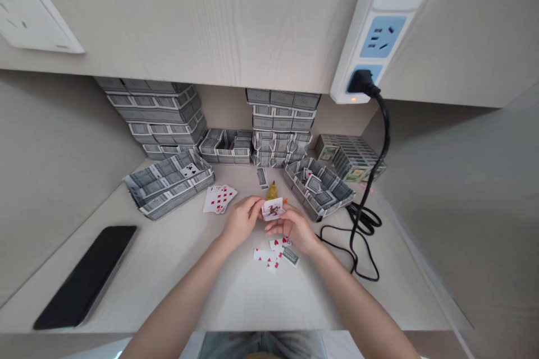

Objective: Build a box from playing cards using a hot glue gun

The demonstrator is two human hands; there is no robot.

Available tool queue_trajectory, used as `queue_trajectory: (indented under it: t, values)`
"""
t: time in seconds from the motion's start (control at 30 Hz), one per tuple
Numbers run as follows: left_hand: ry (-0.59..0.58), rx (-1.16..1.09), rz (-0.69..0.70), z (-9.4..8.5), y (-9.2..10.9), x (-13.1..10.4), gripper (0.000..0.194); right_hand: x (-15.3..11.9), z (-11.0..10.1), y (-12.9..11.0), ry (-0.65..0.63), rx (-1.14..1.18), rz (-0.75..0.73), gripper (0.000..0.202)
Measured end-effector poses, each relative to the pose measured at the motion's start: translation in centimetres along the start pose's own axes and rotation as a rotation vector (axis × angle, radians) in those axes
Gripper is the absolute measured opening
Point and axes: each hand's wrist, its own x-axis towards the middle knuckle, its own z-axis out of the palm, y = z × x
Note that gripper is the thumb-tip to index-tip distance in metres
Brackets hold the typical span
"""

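A playing card with a joker-like figure (pixel 273 210) is raised above the middle of the desk. My left hand (pixel 242 219) pinches its left edge between thumb and fingers. My right hand (pixel 298 229) has thumb and forefinger at the card's right edge, the other fingers curled loosely below. Just behind the card lies a yellow tool with a dark pointed tip (pixel 273 188), partly hidden by card and hands. Below my hands several small cut pieces of red-suited cards (pixel 266 255) lie scattered, with a grey patterned piece (pixel 289 256) beside them.
A left tray built of cards (pixel 168 202) and a right one with loose cards (pixel 324 210) flank a card pile (pixel 219 199). Stacked card boxes (pixel 284 118) stand behind. A black cable (pixel 357 224) hangs from the power strip (pixel 370 39). A black phone-like slab (pixel 86 275) lies left.
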Motion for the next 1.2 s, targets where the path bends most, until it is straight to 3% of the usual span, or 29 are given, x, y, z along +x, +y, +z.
queue_trajectory:
  t: [0.1, 0.23, 0.37, 0.47, 0.6, 0.73, 0.83, 0.93, 1.07, 1.2]
  values:
    - [-0.029, 0.003, -0.002, 0.0, 0.0, 0.0, 0.023, 0.0, 0.0, 0.2, 0.013, -0.022, -0.033, 0.026]
    - [0.024, 0.029, 0.039, 0.1, 0.5, -0.1, 0.024, 0.2, 0.1, 0.4, 0.040, -0.079, -0.083, 0.043]
    - [-0.009, 0.034, 0.095, 0.3, 0.6, 0.0, 0.014, 0.5, -0.4, 0.8, 0.041, -0.272, -0.166, 0.052]
    - [0.007, -0.014, 0.046, 0.4, 0.0, 0.2, 0.010, 0.4, -1.3, 0.5, 0.126, -0.590, -0.319, 0.054]
    - [0.127, -0.017, 0.002, -0.2, -1.2, 0.9, 0.011, 0.2, -2.7, -0.4, 0.284, -1.142, -0.543, 0.056]
    - [0.234, 0.018, -0.008, -0.8, -1.9, 1.4, 0.012, 0.3, -3.4, -0.2, 0.233, -1.536, -0.481, 0.067]
    - [0.310, 0.003, -0.021, -0.9, -2.1, 1.5, 0.032, 0.6, -3.2, 0.4, 0.253, -1.723, -0.361, 0.060]
    - [0.346, 0.011, -0.003, -0.9, -2.3, 1.5, 0.046, 0.6, -2.8, 0.5, 0.311, -1.806, -0.320, 0.054]
    - [0.359, 0.138, 0.004, -1.2, -2.7, 1.8, 0.020, 0.3, -2.5, 0.0, 0.382, -1.768, -0.329, 0.045]
    - [0.353, 0.242, -0.039, -1.5, -3.0, 2.1, 0.020, 0.1, -2.5, -0.6, 0.415, -1.479, -0.504, 0.030]
